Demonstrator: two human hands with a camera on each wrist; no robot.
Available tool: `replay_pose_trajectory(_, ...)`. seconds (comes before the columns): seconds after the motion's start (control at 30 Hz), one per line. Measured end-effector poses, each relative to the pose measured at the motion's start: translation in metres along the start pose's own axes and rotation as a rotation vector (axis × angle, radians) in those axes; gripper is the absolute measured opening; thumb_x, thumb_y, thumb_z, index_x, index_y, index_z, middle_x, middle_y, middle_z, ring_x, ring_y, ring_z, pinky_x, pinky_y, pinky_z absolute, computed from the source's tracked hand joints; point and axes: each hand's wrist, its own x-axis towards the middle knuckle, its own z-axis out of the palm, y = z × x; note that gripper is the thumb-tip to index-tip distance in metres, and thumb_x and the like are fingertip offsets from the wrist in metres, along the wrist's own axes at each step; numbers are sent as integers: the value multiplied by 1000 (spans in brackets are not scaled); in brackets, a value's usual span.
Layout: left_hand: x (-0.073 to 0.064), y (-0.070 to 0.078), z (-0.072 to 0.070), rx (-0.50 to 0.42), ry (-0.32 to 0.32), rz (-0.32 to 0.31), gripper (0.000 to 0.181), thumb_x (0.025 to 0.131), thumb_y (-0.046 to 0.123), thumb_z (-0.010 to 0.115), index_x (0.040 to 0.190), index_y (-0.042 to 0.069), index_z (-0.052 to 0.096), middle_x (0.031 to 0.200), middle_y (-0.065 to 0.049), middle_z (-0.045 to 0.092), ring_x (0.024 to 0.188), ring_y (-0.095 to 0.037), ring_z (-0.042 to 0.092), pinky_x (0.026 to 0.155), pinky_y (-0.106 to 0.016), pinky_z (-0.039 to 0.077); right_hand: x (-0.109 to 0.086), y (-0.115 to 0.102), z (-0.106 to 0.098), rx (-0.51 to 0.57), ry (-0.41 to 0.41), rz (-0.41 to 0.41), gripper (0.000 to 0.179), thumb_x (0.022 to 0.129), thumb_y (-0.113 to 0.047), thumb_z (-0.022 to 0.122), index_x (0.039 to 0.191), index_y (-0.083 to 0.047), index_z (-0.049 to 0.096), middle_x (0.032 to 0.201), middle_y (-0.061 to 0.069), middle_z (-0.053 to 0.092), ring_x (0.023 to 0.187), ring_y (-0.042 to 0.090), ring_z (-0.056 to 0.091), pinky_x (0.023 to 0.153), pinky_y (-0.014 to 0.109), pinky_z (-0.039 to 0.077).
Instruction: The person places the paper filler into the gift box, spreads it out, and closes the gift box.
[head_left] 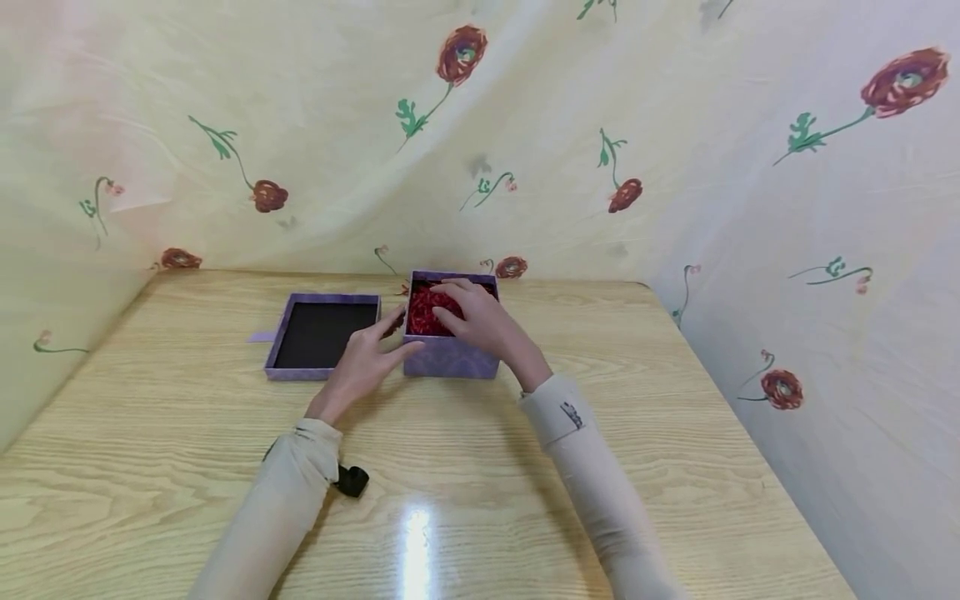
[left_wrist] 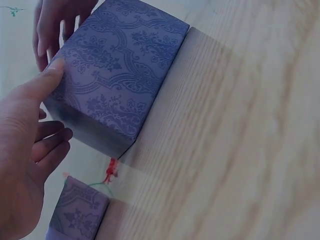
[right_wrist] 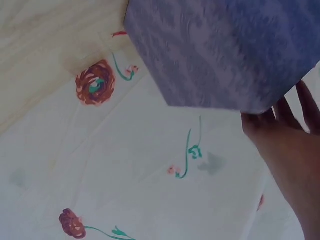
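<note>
Just right of the left grip (head_left: 363,357), and below the right grip (head_left: 480,317), stands the purple box (head_left: 450,358). The left grip's thumb touches the near wall, its fingers spread wide alongside; the right grip's thumb and fingers are parted over the red shreds (head_left: 421,315). Steady bracing and light fingertips should keep the shreds inside the rim. The opening faces up, the near wall toward the person; foreshortening obscures the long axis.

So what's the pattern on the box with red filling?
The box is purple with darker floral scrollwork, clearest in the left wrist view.
</note>
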Motion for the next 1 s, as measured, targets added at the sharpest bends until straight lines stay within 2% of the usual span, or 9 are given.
replay_pose_trajectory(0.13, -6, -1, -8, 17, 0, -20, 82, 98, 52, 68, 163, 14, 36, 156, -17, 47, 137, -38, 50, 108, -57, 42, -16, -7, 15, 5, 205, -146, 32, 105, -14, 61, 133, 1, 65, 134, 17, 63, 125, 34, 57, 105, 47, 46)
replay_pose_trajectory(0.2, -9, -2, -14, 26, 2, -20, 80, 99, 53, 67, 163, 15, 36, 149, -18, 55, 117, -38, 65, 105, -56, 45, -23, -13, 23, 16, 286, -207, 30, 103, -12, 62, 130, 2, 66, 129, 16, 65, 119, 32, 60, 102, 45, 47)
replay_pose_trajectory(0.4, -23, -11, -37, 69, 74, 26, 70, 102, 40, 68, 159, 10, 43, 151, -17, 53, 134, -36, 55, 112, -58, 37, -38, -34, 47, 71, 389, -298, 31, 100, -9, 66, 129, 3, 64, 120, 15, 66, 108, 27, 62, 94, 37, 51)
replay_pose_trajectory(0.43, -25, -13, -40, 78, 89, 32, 69, 102, 38, 69, 159, 9, 44, 150, -18, 54, 142, -36, 46, 112, -58, 37, -40, -37, 51, 84, 393, -302, 32, 100, -8, 66, 129, 3, 63, 118, 15, 66, 106, 26, 63, 92, 34, 52)
replay_pose_trajectory(0.57, -35, -22, -56, 115, 133, 36, 69, 101, 37, 70, 157, 5, 45, 148, -21, 55, 140, -39, 47, 110, -60, 39, -44, -46, 65, 152, 374, -290, 35, 98, -5, 69, 130, 5, 60, 114, 17, 67, 101, 26, 66, 87, 31, 56)
replay_pose_trajectory(0.73, -47, -28, -74, 140, 151, -17, 71, 102, 38, 69, 158, 4, 43, 151, -23, 51, 139, -44, 46, 107, -61, 39, -45, -58, 79, 259, 270, -160, 40, 99, -8, 69, 134, 7, 57, 120, 20, 67, 106, 29, 68, 87, 39, 59)
replay_pose_trajectory(0.8, -51, -30, -80, 148, 154, -46, 72, 102, 41, 67, 160, 6, 41, 154, -23, 48, 123, -47, 57, 100, -59, 44, -44, -62, 83, 297, 225, -99, 41, 100, -10, 68, 136, 6, 57, 123, 21, 67, 111, 31, 67, 89, 40, 58)
replay_pose_trajectory(0.97, -63, -37, -94, 161, 167, -86, 76, 101, 43, 68, 161, 7, 38, 158, -27, 40, 129, -53, 50, 102, -65, 40, -38, -70, 99, 371, 147, 6, 47, 102, -14, 69, 141, 6, 53, 136, 22, 62, 121, 32, 64, 94, 35, 56)
replay_pose_trajectory(1.0, -65, -39, -96, 159, 169, -91, 77, 101, 42, 69, 161, 5, 38, 158, -28, 38, 140, -52, 39, 107, -68, 35, -37, -71, 102, 379, 139, 22, 49, 102, -14, 69, 142, 6, 52, 138, 21, 60, 122, 31, 64, 95, 33, 55)
